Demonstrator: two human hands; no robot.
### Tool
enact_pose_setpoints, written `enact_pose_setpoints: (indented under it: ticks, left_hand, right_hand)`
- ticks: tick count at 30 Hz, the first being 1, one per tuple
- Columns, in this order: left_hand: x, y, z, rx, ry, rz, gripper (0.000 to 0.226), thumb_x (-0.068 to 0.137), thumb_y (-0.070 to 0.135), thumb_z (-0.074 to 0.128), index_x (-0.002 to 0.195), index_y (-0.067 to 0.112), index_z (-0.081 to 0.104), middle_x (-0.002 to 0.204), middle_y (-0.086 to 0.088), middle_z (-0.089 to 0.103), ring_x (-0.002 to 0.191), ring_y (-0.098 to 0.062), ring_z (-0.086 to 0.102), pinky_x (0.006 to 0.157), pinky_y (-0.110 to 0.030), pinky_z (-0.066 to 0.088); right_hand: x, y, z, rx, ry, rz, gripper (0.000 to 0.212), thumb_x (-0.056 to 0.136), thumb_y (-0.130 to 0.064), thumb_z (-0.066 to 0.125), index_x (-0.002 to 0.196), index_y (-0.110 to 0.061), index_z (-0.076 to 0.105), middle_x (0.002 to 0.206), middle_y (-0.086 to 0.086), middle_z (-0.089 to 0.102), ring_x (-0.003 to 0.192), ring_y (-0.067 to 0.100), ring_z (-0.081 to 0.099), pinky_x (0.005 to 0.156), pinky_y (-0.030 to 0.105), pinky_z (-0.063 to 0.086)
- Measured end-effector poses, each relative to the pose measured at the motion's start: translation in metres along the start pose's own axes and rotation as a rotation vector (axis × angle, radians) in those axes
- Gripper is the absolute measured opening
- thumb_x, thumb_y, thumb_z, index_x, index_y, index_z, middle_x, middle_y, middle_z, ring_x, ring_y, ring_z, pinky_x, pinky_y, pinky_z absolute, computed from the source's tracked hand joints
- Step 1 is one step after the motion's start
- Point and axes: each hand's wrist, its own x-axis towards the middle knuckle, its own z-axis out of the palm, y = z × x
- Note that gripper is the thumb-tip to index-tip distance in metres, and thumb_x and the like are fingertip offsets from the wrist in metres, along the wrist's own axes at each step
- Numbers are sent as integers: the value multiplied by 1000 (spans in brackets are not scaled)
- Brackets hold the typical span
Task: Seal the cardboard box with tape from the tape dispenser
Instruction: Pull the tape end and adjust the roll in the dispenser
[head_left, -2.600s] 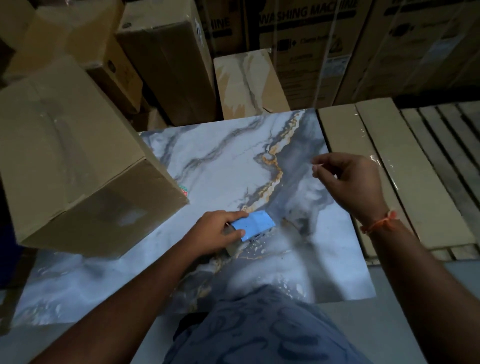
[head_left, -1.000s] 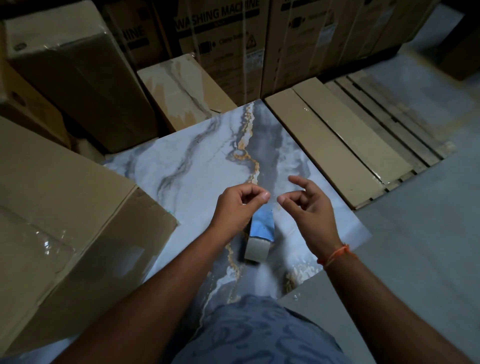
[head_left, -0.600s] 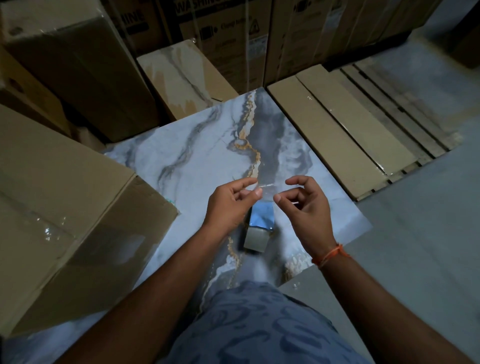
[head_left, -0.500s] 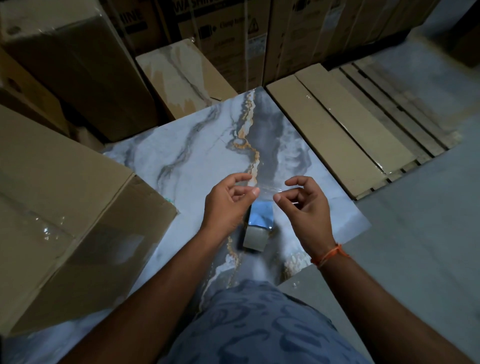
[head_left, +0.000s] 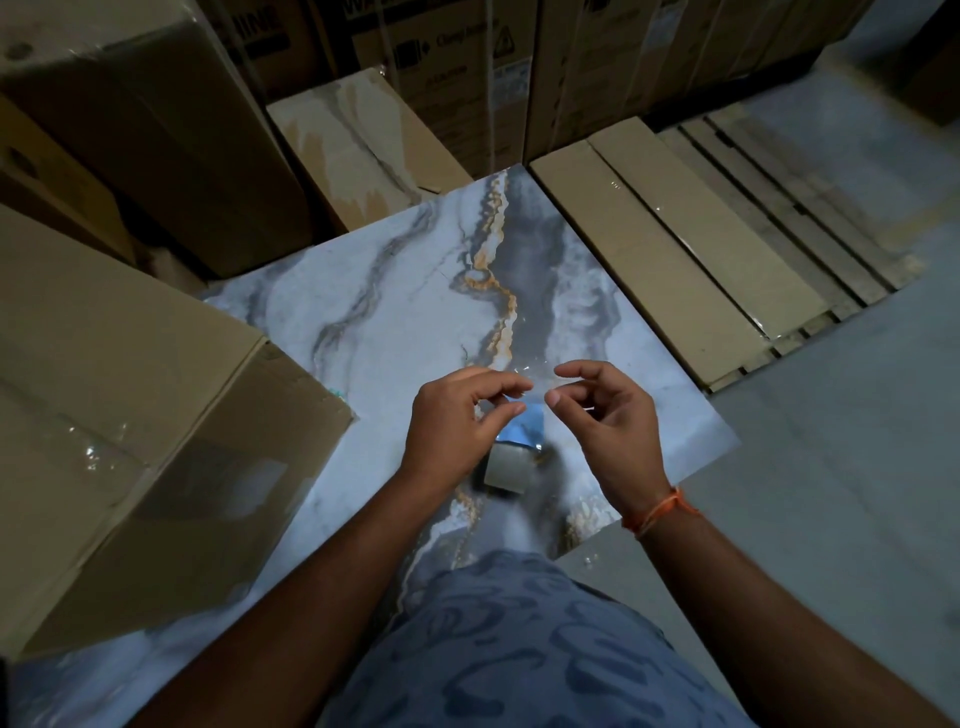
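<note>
your single head view, looking steeply down and forward, close over your hands, marble slab (head_left: 374, 322) filling centre

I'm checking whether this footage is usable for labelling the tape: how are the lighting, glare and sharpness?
Head view: dim overall, corners darkest; clear tape strip shows only as faint glints between left hand and right hand; glare patch on the cardboard box; tape dispenser slightly soft; wide-angle bending at edges.

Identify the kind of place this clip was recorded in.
Probably a warehouse or appliance stockroom: tall printed cartons stacked along the back, a wooden pallet on the bare concrete floor, and plain cardboard boxes crowded around.
</note>
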Motion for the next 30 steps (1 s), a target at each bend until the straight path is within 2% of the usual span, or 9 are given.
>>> enact_pose_setpoints:
  ticks: [3, 8, 14, 19, 22, 24, 25, 28, 30]
  left_hand:
    - [-1, -1, 0, 20, 19, 17, 20, 85, 14, 81, 105, 21, 82, 95, 9, 78, 86, -4, 71, 84, -24, 57]
    - [-4, -6, 0, 70, 61, 21, 16, 89, 15, 78, 102, 22, 82, 98, 9, 78, 91, -6, 71, 85, -30, 57]
    - [-7, -9, 2, 194, 99, 54, 16, 89, 17, 77, 100, 26, 83, 99, 9, 74, 97, -15, 64, 82, -32, 54]
    - [-12, -12, 3, 156, 149, 35, 15, 81, 14, 83, 91, 25, 83, 118, 3, 61, 98, -19, 57, 88, -25, 48]
    - [-16, -14, 5, 148, 115, 64, 12, 83, 15, 82, 91, 24, 82, 119, 3, 62, 98, -18, 58, 86, -27, 50]
    - [-19, -16, 5, 136, 107, 71, 11, 84, 15, 81, 92, 23, 82, 116, 4, 64, 98, -16, 58, 84, -28, 51]
    - [-20, -17, 4, 132, 102, 77, 11, 85, 15, 81, 93, 23, 82, 115, 5, 66, 99, -16, 58, 85, -27, 51]
    - [-27, -22, 4, 154, 75, 132, 12, 86, 16, 79, 95, 23, 83, 112, 8, 72, 104, -16, 59, 91, -28, 51]
    - [-32, -30, 6, 165, 51, 160, 12, 87, 16, 78, 96, 23, 82, 112, 12, 76, 106, -16, 61, 93, -34, 52]
  right_hand:
    - [-2, 1, 1, -34, -6, 0, 22, 87, -7, 75, 106, -19, 75, 83, 15, 71, 80, 19, 67, 78, 38, 56]
    - [-6, 2, 4, -46, -5, 3, 23, 87, -7, 75, 108, -17, 76, 86, 10, 73, 87, 20, 71, 83, 29, 57]
    - [-12, 2, 10, -79, -10, 18, 29, 87, -3, 74, 113, -17, 75, 93, 4, 78, 95, 20, 74, 91, 41, 59]
    - [-19, 0, 12, -119, 0, 23, 33, 87, -1, 70, 113, -21, 73, 96, 0, 77, 93, 17, 72, 89, 44, 60]
    - [-28, 3, 13, -294, 58, -39, 36, 84, -6, 73, 113, -29, 72, 112, -6, 70, 98, 7, 67, 85, 35, 60]
    - [-30, 6, 9, -493, 81, -163, 42, 82, -14, 78, 119, -31, 70, 129, -4, 55, 109, 5, 58, 88, 24, 55]
    - [-29, 9, 6, -596, 63, -242, 44, 81, -16, 79, 123, -29, 69, 133, -1, 52, 114, 9, 56, 93, 24, 51]
    - [-21, 24, 2, -816, -70, -396, 40, 83, -23, 76, 123, -22, 71, 134, 4, 61, 121, 22, 55, 101, 35, 47]
    - [-17, 34, 3, -896, -136, -439, 29, 86, -29, 72, 114, -25, 76, 127, 2, 69, 119, 25, 60, 94, 44, 51]
